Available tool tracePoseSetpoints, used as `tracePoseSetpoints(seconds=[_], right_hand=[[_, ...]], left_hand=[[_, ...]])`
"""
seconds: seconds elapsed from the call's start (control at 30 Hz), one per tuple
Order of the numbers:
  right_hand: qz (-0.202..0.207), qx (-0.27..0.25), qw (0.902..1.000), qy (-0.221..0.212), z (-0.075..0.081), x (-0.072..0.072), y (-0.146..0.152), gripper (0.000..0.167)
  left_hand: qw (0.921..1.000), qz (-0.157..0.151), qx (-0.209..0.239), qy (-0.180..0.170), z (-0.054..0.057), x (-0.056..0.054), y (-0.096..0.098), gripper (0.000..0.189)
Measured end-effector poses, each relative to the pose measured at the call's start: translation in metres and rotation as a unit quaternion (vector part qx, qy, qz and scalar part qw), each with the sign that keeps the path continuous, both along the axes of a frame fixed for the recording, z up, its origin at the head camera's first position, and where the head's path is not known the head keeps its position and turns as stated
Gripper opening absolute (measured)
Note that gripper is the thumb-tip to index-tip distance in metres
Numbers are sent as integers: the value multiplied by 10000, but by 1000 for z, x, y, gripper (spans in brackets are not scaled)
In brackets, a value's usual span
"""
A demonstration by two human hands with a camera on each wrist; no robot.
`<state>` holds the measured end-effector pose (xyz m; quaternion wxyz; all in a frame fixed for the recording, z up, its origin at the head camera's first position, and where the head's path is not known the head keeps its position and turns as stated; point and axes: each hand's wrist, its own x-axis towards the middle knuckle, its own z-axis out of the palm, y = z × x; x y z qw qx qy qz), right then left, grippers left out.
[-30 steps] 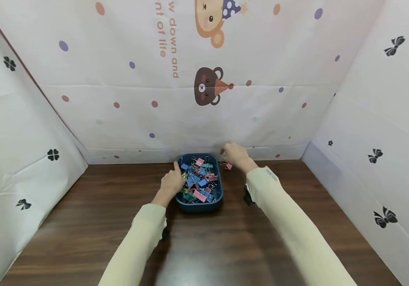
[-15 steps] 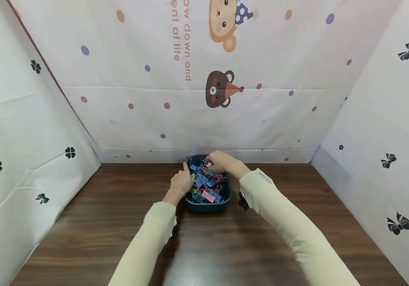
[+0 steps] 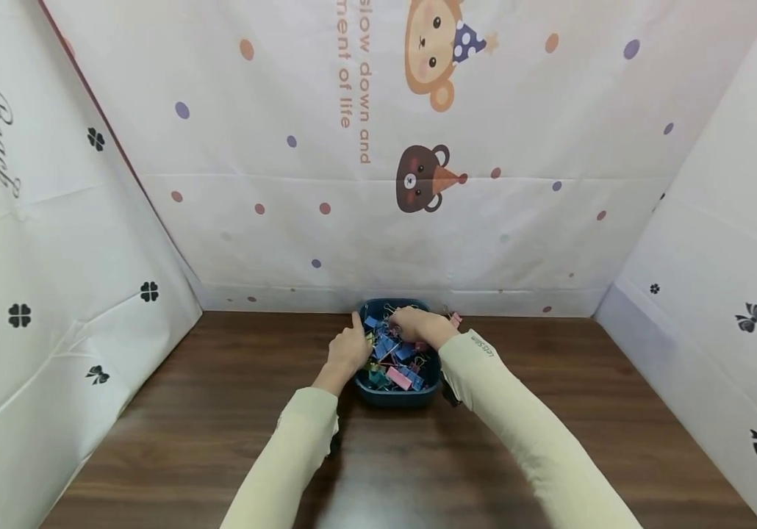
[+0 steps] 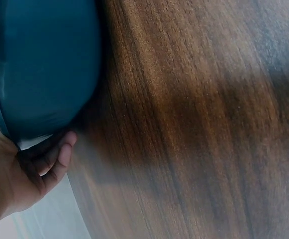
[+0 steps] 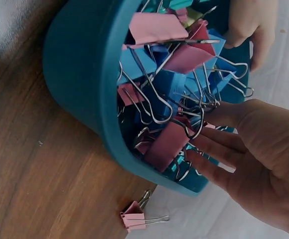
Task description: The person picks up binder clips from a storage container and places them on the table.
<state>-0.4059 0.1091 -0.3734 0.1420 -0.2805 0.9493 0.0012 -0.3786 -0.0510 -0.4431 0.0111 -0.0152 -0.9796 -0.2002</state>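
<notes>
Centrally in the head view, a dark teal bin (image 3: 397,397) sits on the wooden table (image 3: 220,441) close to the patterned backdrop (image 3: 273,220), filled with a tangle of pink, blue and green binder clips (image 3: 400,367). Reaching in from the right of the frame, the right hand (image 3: 418,327) lies over the pile; in the right wrist view its fingers (image 5: 209,154) are spread and fairly straight, tips touching the wire handles and a pink clip near the bin's rim, without clearly pinching anything. On the bin's left side the left hand (image 3: 348,350) rests against the outer wall, index finger pointing up along the rim; the left wrist view shows its fingers (image 4: 55,162) loosely curled beside the teal wall (image 4: 40,64), holding nothing. A lone pink binder clip (image 5: 134,218) lies on the table just outside the bin, at the lower middle of the right wrist view, apart from both hands. Pale cream sleeves (image 3: 517,433) cover both forearms.
</notes>
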Motion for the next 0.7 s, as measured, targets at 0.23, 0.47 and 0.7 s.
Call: tracePoseSetpoints(seconds=[0.23, 0.47, 0.7], right_hand=[[54, 38, 9999, 105, -4, -3, -3, 32], [-29, 123, 9998, 125, -3, 2, -6, 26], [118, 45, 9995, 300, -2, 4, -7, 19]], left_hand=[[9999, 0, 119, 64, -5, 0, 0, 76], [9998, -92, 88, 119, -5, 1, 1, 76], [9999, -19, -19, 121, -6, -1, -1, 77]])
